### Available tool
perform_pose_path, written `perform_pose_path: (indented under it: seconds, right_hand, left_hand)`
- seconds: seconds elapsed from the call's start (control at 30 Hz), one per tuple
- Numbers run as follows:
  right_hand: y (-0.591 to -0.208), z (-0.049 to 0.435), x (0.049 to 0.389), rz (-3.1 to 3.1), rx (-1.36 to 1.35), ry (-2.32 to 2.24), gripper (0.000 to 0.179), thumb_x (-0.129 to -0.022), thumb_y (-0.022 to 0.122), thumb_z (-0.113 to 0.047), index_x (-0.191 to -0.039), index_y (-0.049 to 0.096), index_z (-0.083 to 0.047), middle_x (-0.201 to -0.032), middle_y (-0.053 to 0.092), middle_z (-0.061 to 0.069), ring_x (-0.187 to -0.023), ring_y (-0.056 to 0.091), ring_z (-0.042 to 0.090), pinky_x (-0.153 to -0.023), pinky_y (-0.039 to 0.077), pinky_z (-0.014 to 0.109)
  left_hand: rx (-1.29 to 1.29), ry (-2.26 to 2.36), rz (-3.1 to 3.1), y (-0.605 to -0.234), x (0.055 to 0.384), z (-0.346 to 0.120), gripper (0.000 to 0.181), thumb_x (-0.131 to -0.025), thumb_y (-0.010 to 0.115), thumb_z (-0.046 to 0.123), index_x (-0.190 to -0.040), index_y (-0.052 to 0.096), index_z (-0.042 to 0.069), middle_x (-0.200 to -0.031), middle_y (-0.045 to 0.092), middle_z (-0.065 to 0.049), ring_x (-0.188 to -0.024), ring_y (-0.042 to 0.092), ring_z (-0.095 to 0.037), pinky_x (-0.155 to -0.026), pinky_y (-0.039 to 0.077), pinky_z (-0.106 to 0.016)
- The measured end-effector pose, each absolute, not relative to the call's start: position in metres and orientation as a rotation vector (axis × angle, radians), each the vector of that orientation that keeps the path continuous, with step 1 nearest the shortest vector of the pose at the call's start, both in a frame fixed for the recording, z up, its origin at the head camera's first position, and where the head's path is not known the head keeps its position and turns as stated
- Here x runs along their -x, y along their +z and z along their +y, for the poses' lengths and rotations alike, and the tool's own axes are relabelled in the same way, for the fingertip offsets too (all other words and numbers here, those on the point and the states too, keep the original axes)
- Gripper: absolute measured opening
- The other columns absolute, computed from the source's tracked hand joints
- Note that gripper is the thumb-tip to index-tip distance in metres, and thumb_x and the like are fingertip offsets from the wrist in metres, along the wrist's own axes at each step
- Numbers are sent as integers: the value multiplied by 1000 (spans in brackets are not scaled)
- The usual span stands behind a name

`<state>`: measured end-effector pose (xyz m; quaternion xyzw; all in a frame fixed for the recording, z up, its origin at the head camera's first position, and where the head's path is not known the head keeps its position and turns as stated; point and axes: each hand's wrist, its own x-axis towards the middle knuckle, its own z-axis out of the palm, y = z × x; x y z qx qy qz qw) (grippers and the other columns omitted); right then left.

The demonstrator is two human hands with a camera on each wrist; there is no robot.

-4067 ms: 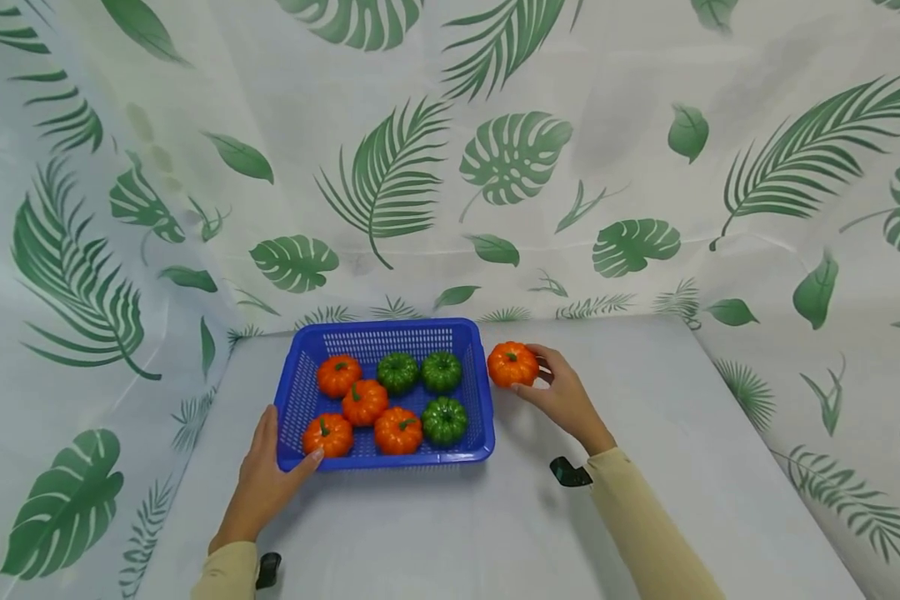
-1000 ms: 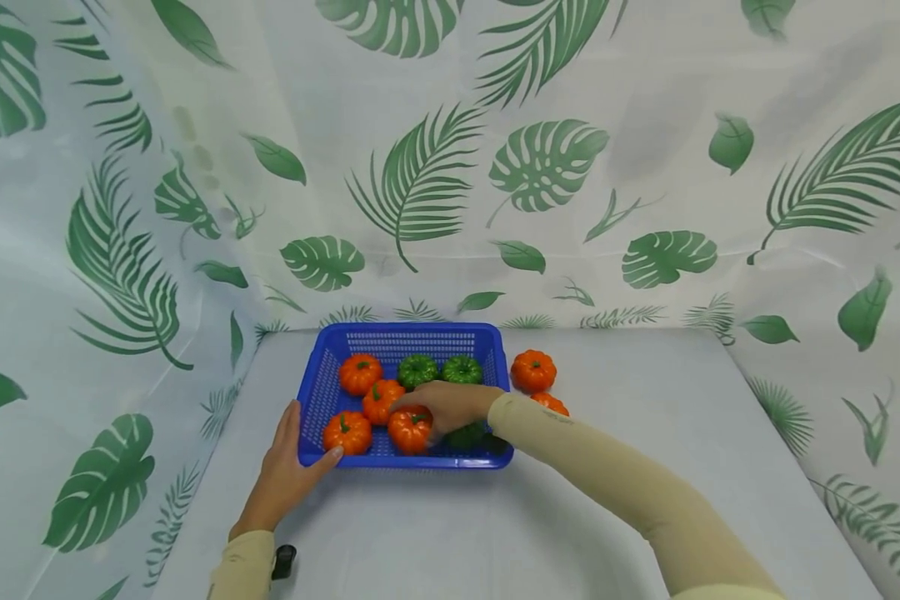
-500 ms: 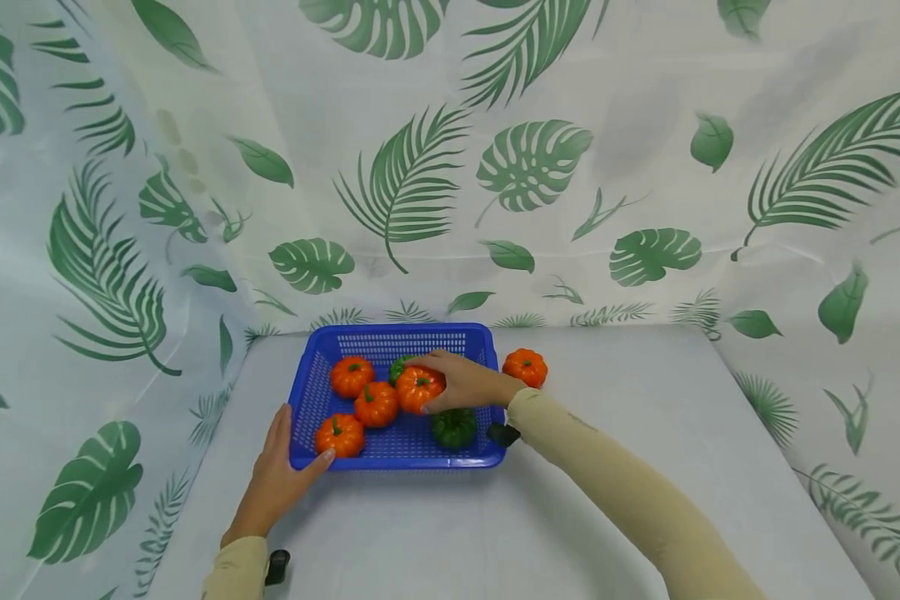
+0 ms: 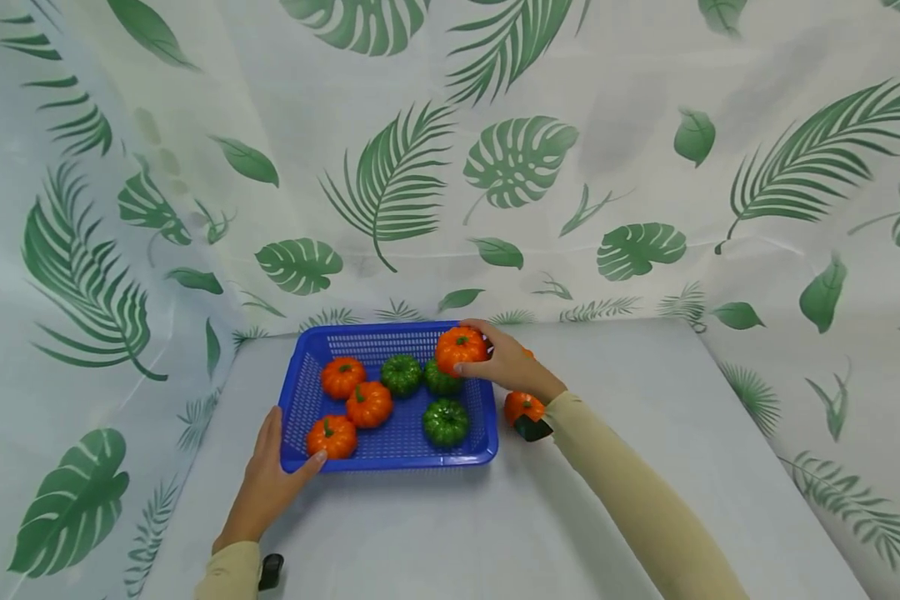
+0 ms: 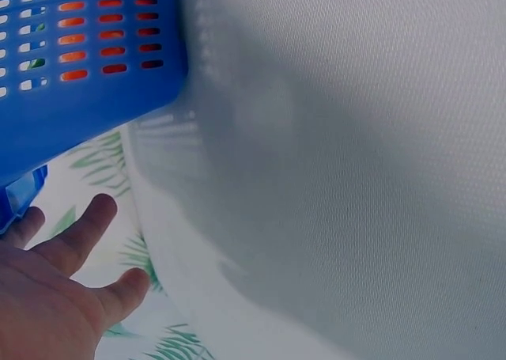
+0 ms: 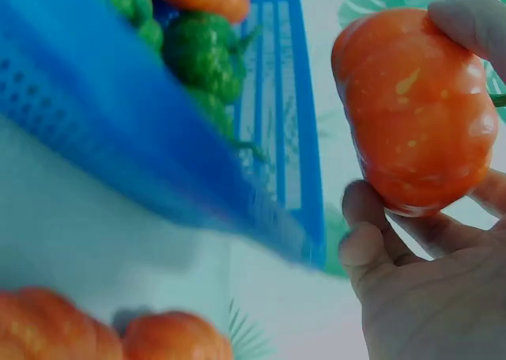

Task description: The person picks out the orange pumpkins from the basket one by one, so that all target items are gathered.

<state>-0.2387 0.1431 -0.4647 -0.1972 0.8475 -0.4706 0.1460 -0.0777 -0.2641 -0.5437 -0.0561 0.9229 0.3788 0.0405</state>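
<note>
My right hand (image 4: pixel 506 360) grips a small orange pumpkin (image 4: pixel 461 350) from its right side, thumb in front, above the back right part of a blue plastic basket (image 4: pixel 405 461). In the right wrist view, the lifted pumpkin (image 6: pixel 415 111) sits between thumb and fingers. At the basket's front left corner is my left hand (image 4: pixel 270 487), its thumb at the front rim and its fingers along the outer left side. The left wrist view shows these fingers (image 5: pixel 87 229) spread, fairly straight. Inside lie three orange pumpkins (image 4: pixel 369 404) and three green pumpkins (image 4: pixel 446 422), one partly hidden.
Right of the basket, an orange pumpkin (image 4: pixel 523 406) rests on the white table (image 4: pixel 390 533), partly behind the wrist camera. Another shows only as an orange sliver behind the right hand. Leaf-printed white sheeting (image 4: pixel 420 167) rises behind the table and at its sides.
My right hand has reached into the basket, picked up the front orange pumpkin, and carried it up and right. Earlier, it set another pumpkin down on the right. The left hand stays at the corner.
</note>
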Motion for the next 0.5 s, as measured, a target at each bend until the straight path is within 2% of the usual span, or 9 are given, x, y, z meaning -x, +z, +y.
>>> perform_pose_path:
  seconds: [0.1,0.23,0.33,0.5]
  right_hand:
    - [-467,157,239,2477,529,-1394,83,-95,78,-46,-165,40,-22,-142,58,15,-114,60,33,-92,56,48]
    - [-472,177,242,2506,472,-1456,82,-95,79,-43,-164,40,-17,-147,54,18,-122,59,36,-102,54,53]
    - [-476,193,243,2525,406,-1477,83,-96,78,-42,-164,38,-16,-147,53,20,-124,57,40,-103,53,58]
    - [-485,218,244,2581,290,-1490,84,-96,78,-41,-163,35,-15,-147,52,18,-126,55,39,-107,51,57]
  left_hand:
    - [167,1172,2827,-544,77,-265,120,-98,70,61,-171,-8,8,-177,-3,-25,-158,12,-55,-120,18,-73]
    - [172,1167,2821,-544,76,-266,121,-98,70,61,-171,-9,8,-177,-4,-25,-158,12,-56,-120,17,-73]
    - [184,1150,2818,-544,77,-265,121,-98,69,63,-171,-10,8,-177,-4,-25,-158,11,-55,-120,17,-73]
    - [192,1141,2809,-543,78,-263,122,-97,68,64,-171,-11,9,-177,-5,-24,-159,10,-54,-120,16,-73]
